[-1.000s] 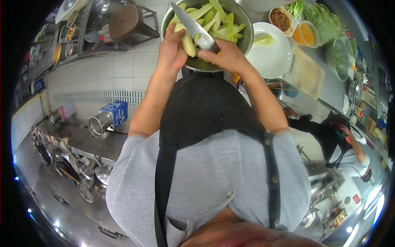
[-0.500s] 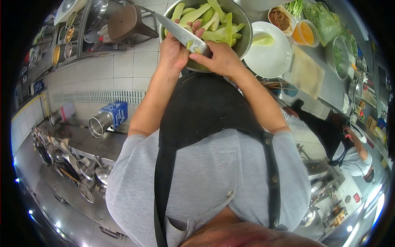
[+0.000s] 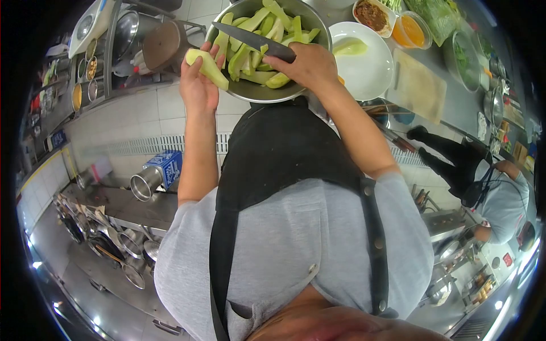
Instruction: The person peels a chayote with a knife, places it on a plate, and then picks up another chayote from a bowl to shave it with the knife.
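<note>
A pale green vegetable piece is in my left hand, at the left rim of a large metal bowl. My right hand grips a knife by its handle, with the blade over the bowl and pointing up and left. Small green bits cling to the blade near my fingers. Many long green pieces fill the bowl. On a white plate to the right lies another green piece.
Right of the plate is a cutting board. Behind stand an orange tub, a dish of brown paste and leafy greens. A brown stool is at left. Another person stands at right.
My left hand has moved left, away from the blade, and now shows a pale green piece. The knife has tilted flatter, with its handle slightly higher. The other person has shifted.
</note>
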A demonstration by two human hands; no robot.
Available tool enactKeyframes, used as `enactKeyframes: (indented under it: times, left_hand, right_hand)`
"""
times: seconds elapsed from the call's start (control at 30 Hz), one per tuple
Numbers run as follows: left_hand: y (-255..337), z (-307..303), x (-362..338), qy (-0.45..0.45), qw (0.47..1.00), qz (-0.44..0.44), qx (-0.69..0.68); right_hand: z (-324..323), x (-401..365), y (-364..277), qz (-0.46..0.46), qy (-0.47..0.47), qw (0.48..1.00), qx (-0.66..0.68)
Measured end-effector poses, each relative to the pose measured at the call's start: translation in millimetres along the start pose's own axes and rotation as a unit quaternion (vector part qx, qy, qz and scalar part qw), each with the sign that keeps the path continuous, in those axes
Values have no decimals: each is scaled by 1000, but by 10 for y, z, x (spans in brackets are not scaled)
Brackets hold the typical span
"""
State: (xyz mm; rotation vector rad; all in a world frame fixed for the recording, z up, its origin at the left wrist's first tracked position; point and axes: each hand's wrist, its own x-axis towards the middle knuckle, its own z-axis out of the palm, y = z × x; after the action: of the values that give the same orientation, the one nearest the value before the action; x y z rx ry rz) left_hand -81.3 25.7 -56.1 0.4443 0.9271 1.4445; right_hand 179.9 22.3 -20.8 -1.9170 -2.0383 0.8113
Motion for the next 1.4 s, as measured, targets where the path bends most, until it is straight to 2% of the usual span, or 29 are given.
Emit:
enactKeyframes:
  times: [0.07,0.17,0.3,0.37,0.43,0.5,0.57,0.63,0.7,0.77,0.8,0.83,0.87,0.9,0.93,0.97,1.03,1.1,1.13,1.2,1.27,1.3,1.37,1.4]
  left_hand:
    - [-41,57,-20,-1,1000,-1,12]
    - [-116,180,-66,-9,998,5,55]
    - [-179,384,-115,-24,996,15,90]
    - [-219,427,-123,-13,989,53,138]
    - [-242,503,-143,-20,986,68,148]
    - [-269,629,-172,-13,976,101,191]
    - [-284,799,-196,-15,974,108,197]
    - [-322,1032,-274,-41,955,95,278]
    - [-478,1234,-260,-103,884,68,451]
    - [-815,1478,-228,-250,737,119,616]
    - [-1005,1680,-299,-280,726,52,625]
    - [-1222,1914,-342,-308,713,-14,630]
    - [-1643,1890,-248,-352,680,73,639]
    - [-1889,1933,-226,-396,641,131,644]
    - [-2067,2049,-199,-419,607,103,668]
    - [-2269,2058,-146,-449,559,119,687]
    - [-2515,2043,-120,-424,573,89,696]
    - [-2547,2017,-77,-435,561,160,686]
    - [-2372,2030,-128,-431,561,161,688]
    - [-1830,1894,-195,-320,672,276,608]
    - [-1204,1595,-37,-218,663,286,656]
    - [-1038,1263,104,-120,666,310,668]
    - [-619,629,389,-24,496,389,776]
    - [-530,487,416,-19,497,390,775]
  right_hand:
    - [-51,0,58,10,-31,999,-16]
    - [-24,-21,171,-10,-7,1000,-1]
    - [-45,53,307,44,-22,999,23]
    - [-64,62,364,57,-27,998,25]
    - [-152,14,372,24,-11,1000,-12]
    - [-217,-43,454,26,-36,999,-6]
    - [-191,-78,557,-2,6,1000,13]
    - [-372,-144,708,35,-29,998,49]
    - [-403,-214,1090,74,37,978,190]
    - [-494,-412,1397,117,107,965,208]
    - [-384,-504,1656,97,177,953,228]
    - [-543,-667,1725,157,141,946,246]
    - [-493,-769,1923,173,151,947,226]
    - [-456,-902,2011,183,178,917,306]
    - [-453,-1039,2066,180,199,902,338]
    - [-441,-1135,2167,205,185,908,314]
    - [-348,-1305,2308,214,184,915,290]
    - [-228,-1412,2442,241,167,923,250]
    - [-190,-1453,2454,237,165,924,251]
    - [-133,-1533,2462,248,170,928,221]
    - [-232,-1583,2280,236,147,930,242]
    - [-285,-1576,2185,229,128,929,260]
    - [-336,-1520,2038,199,117,937,261]
    - [-350,-1484,1962,171,107,944,262]
